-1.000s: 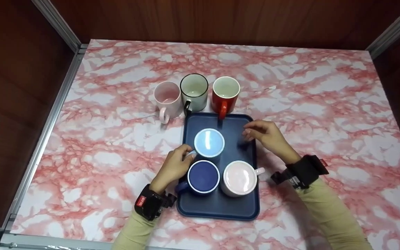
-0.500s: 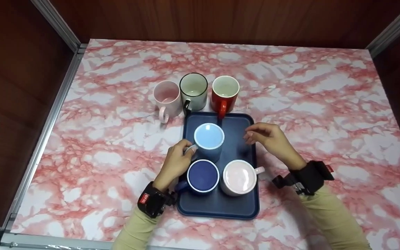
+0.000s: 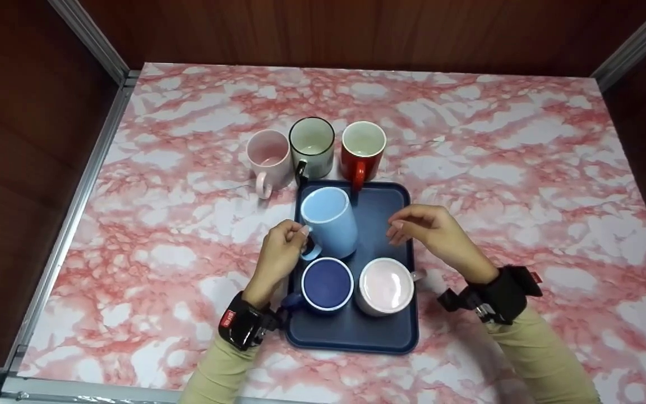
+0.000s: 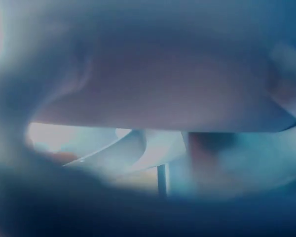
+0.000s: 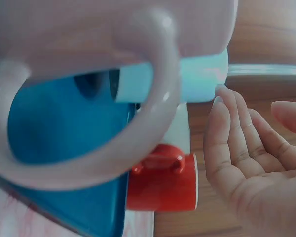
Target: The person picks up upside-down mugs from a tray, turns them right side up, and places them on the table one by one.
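Observation:
My left hand grips the handle of a light blue mug and holds it tilted above the dark blue tray. On the tray's near half stand a navy mug and a pale pink mug. My right hand hovers over the tray's right side, fingers loosely bent and holding nothing. In the right wrist view the pale pink mug's handle fills the foreground, with the light blue mug behind it and my right hand's fingers beside it. The left wrist view is a blur.
Beyond the tray's far edge stand three mugs in a row: pink, grey-green with a black rim and red. The pink marbled table is walled by brown panels with metal rails.
My left hand has lifted the light blue mug off the tray and tipped it toward the far left. My right hand has drifted slightly nearer.

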Motion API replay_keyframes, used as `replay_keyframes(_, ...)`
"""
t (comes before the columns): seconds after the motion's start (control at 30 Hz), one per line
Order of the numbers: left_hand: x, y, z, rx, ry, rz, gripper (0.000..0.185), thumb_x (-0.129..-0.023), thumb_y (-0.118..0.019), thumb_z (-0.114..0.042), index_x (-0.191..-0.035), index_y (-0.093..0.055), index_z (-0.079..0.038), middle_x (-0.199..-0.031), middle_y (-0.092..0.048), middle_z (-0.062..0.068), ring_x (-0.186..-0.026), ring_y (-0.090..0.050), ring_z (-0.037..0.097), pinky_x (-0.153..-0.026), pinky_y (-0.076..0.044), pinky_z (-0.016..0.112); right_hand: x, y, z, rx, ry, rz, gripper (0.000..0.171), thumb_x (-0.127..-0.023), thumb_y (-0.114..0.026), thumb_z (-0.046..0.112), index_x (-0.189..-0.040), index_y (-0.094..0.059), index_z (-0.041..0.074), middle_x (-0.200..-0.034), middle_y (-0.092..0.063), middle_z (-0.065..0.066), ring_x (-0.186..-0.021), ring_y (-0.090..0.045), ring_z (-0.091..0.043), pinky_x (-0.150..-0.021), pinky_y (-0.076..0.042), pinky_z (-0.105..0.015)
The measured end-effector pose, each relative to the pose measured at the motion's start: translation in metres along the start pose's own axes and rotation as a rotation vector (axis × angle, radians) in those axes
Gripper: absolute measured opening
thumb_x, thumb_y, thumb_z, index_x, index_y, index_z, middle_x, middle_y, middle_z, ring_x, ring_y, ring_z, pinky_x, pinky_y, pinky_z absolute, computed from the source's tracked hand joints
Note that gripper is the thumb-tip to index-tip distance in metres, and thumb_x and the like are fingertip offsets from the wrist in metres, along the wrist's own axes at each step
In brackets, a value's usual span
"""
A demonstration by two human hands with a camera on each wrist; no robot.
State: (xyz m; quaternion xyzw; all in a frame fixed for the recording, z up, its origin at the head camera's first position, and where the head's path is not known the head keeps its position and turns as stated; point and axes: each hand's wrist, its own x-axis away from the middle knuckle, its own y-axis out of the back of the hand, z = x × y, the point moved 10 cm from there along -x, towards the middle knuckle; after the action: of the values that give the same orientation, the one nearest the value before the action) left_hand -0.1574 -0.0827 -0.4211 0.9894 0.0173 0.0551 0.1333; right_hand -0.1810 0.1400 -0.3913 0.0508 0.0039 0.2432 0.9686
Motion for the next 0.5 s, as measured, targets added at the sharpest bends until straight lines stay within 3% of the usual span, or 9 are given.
replay_keyframes(0.27, 0.004, 0.003, -0.007, 0.247, 0.062, 0.033, 0.015, -0.091, -0.049, -0.002, -0.083, -0.051, 0.010, -0.059, -0.046, 0.000, -0.050, -0.042, 0.006, -0.043, -0.034, 0.016, 0.005, -0.015, 0.011, 0.045, -0.026, 0.062, 0.018, -0.090, -0.056, 0.007, -0.098, -0.061, -0.008, -0.084, -0.063, -0.027, -0.073, -0.063, -0.029, -0.069, -0.052, -0.037)
replay_keyframes(0.5, 0.014, 0.006, -0.019, 0.379, 0.107, 0.058, 0.014, -0.094, -0.046, -0.004, -0.083, -0.049, 0.005, -0.064, -0.045, 0.002, -0.054, -0.042, 0.008, -0.043, -0.033, 0.015, 0.016, -0.034, 0.021, 0.084, -0.037, 0.138, 0.019, -0.091, -0.055, 0.011, -0.099, -0.062, -0.005, -0.085, -0.064, -0.021, -0.075, -0.063, -0.032, -0.070, -0.051, -0.039)
